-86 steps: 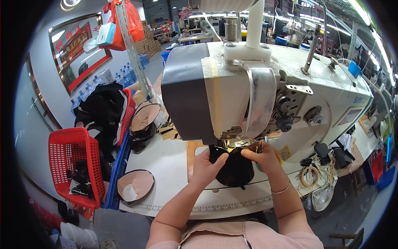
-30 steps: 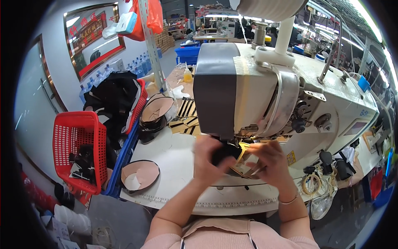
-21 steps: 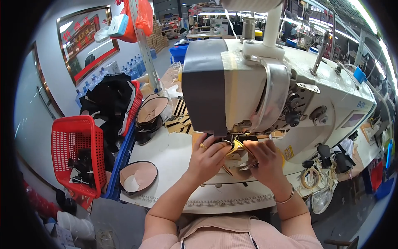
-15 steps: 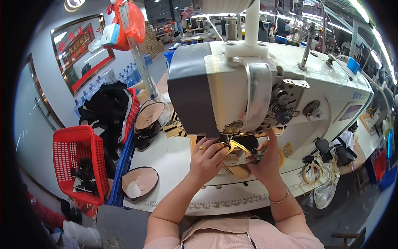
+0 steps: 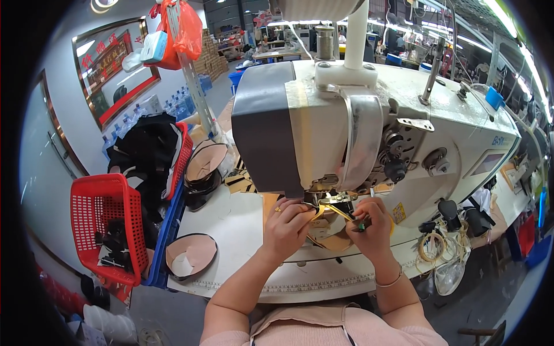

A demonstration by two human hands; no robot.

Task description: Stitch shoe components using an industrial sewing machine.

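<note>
A tan curved piece (image 5: 333, 241) with a bright yellow edge strip (image 5: 319, 215) lies under the head of a white sewing machine (image 5: 323, 127). My left hand (image 5: 287, 229) is closed at the left of the needle area, its thumb and fingers pinching the piece's edge. My right hand (image 5: 370, 228) is at the right end of the yellow strip. Its fingers are curled around a small green-handled tool (image 5: 362, 225), whose working end is hidden. Whether those fingers also grip the piece is hard to see. The needle is mostly hidden.
An oval pinkish piece with dark edging (image 5: 191, 255) lies at the table's left. Red baskets (image 5: 103, 196), one holding black scraps, stand beyond it. More stacked pieces (image 5: 206, 161) sit behind. Tape rolls and cords (image 5: 433, 243) hang at the right.
The view has shifted slightly. My right hand's fingers have drawn back from the machine head and curled. The yellow strip now looks straighter between my hands. My left hand still pinches the piece.
</note>
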